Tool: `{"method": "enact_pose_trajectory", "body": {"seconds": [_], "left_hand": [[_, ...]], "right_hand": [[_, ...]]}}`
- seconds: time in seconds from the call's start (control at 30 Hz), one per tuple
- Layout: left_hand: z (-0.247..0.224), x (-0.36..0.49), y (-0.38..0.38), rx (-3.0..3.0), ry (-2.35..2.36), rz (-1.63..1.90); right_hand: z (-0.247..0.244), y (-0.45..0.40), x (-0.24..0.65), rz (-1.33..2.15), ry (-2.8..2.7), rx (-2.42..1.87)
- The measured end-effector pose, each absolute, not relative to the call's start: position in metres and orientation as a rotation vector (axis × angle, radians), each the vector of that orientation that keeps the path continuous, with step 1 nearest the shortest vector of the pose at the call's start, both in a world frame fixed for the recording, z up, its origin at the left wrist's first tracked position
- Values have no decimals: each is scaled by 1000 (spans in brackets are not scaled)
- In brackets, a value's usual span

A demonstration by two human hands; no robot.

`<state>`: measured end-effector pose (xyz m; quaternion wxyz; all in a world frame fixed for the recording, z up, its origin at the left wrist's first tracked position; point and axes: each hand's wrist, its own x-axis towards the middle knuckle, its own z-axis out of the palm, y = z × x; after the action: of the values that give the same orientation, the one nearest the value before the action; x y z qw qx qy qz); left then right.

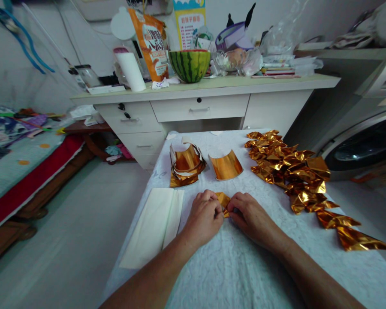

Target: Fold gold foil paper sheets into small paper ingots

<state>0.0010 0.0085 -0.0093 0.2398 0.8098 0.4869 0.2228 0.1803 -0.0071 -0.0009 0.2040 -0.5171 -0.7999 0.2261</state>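
Observation:
Between my two hands is a small piece of gold foil paper (224, 200), partly hidden by my fingers. My left hand (206, 214) pinches its left side, and my right hand (248, 213) pinches its right side. Beyond them a single curved gold sheet (226, 165) lies on the cloth-covered table (225, 274). Left of that sheet stands a curled stack of gold sheets (185, 163) with pale edges. Many folded gold foil pieces (289, 171) form a long pile at the right. Folded cream paper (154, 227) lies left of my left hand.
Behind the table is a white desk (199, 107) bearing a watermelon half (189, 65), an orange bag (152, 47) and a paper roll (130, 68). A washing machine (366, 128) stands at the right, a bed (51, 163) at the left.

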Motion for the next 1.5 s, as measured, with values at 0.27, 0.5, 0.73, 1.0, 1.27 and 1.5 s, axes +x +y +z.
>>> {"method": "enact_pose_trajectory", "body": {"seconds": [0.27,0.5,0.73,1.0,1.27,1.5], "left_hand": [[-9,1,9,2214,1321,614],[-8,-3,10,2136,1272,586],[-7,-6,11,2117,1248,588],[-4,-3,10,2168,1274,563],[-5,-2,8,2219,1288,553],[-7,-1,8,2203,1323,567]], "right_hand": [[-2,-8,175,592,-2209,-1544],[-3,-7,174,598,-2199,-1559],[-2,-6,179,649,-2179,-1493],[2,-4,188,790,-2143,-1380],[-1,-6,183,715,-2150,-1441],[-7,-6,179,652,-2155,-1519]]}}
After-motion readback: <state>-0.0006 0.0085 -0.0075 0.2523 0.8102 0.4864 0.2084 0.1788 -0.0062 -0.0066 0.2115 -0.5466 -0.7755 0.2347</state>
